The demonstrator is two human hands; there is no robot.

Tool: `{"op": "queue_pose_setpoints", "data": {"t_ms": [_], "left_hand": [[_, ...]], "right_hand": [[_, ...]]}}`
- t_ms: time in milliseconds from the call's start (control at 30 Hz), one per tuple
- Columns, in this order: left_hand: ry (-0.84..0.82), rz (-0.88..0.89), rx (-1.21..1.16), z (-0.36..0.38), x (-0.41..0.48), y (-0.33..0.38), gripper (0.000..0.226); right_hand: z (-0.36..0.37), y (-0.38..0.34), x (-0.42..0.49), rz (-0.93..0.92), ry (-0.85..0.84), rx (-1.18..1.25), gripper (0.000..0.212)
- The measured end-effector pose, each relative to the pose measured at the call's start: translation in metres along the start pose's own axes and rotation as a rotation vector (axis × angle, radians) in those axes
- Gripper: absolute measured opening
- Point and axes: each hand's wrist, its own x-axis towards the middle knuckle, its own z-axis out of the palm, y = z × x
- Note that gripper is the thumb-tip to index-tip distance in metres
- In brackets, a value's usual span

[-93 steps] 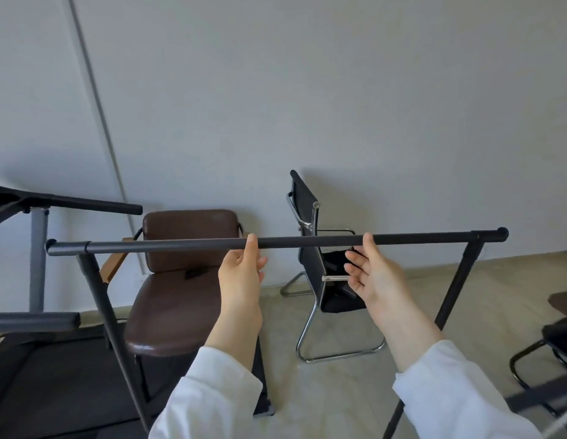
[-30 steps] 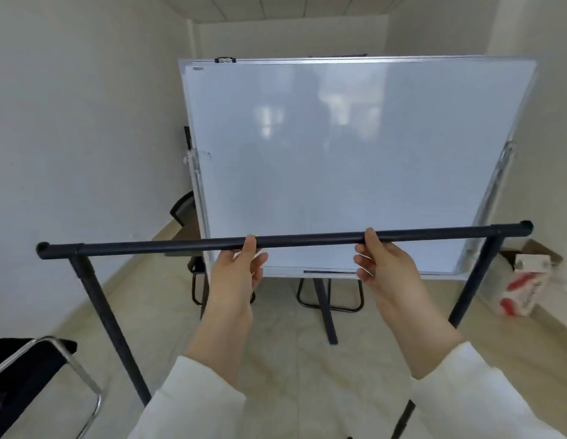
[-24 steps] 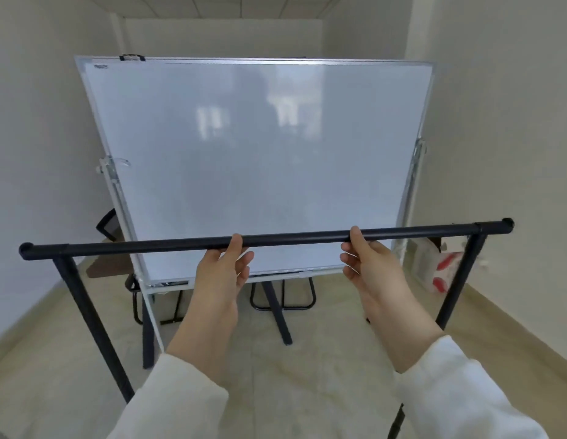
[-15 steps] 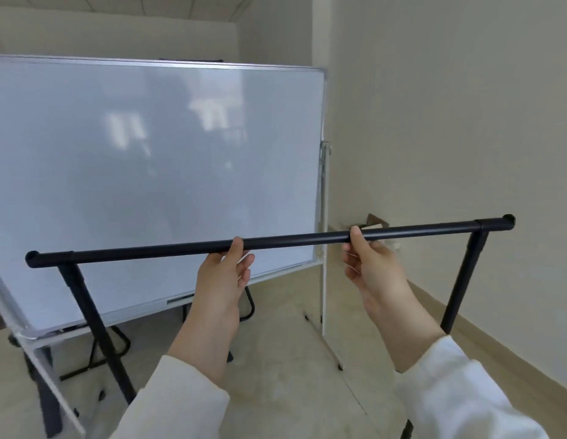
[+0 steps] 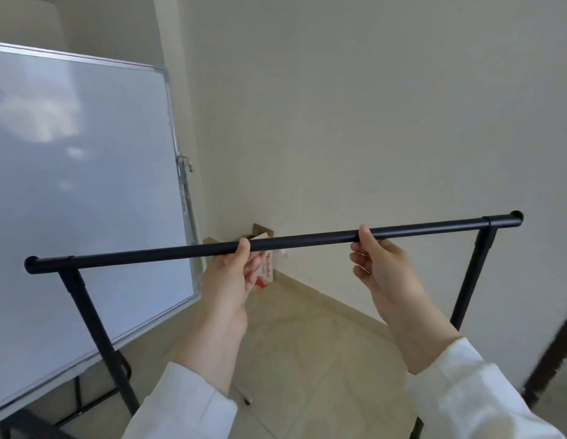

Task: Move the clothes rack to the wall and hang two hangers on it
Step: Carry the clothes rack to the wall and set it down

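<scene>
Wall now ahead, whiteboard leftward; both hands' grip on rack seemingly unchanged.

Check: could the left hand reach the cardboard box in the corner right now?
Probably not: the left hand is wrapped around the clothes rack bar, and the cardboard box sits on the floor beyond it, by the wall.

I think I am in a plain office or meeting rm: big whiteboard on a stand at left, bare cream walls, tiled floor, a cardboard box in the corner.
</scene>
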Motion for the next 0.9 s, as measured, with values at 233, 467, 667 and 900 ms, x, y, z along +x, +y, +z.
{"op": "queue_pose_setpoints", "data": {"t_ms": [233,467,667,900], "left_hand": [[-0.165,-0.102,0.024,0.067,0.074,-0.029,0.017],[-0.311,-0.193,0.058,0.152,0.123,-0.07,0.015],[-0.416,-0.226,0.076,0.225,0.158,-0.097,0.014],[-0.512,-0.265,0.122,0.299,0.185,-0.126,0.011]], "right_hand": [[-0.025,-0.007,0.071,-0.05,0.192,-0.007,0.02],[-0.08,-0.008,0.13,-0.063,0.364,-0.006,0.021],[-0.125,-0.015,0.184,-0.08,0.432,0.014,0.02],[-0.172,-0.028,0.237,-0.071,0.485,0.042,0.019]]}}
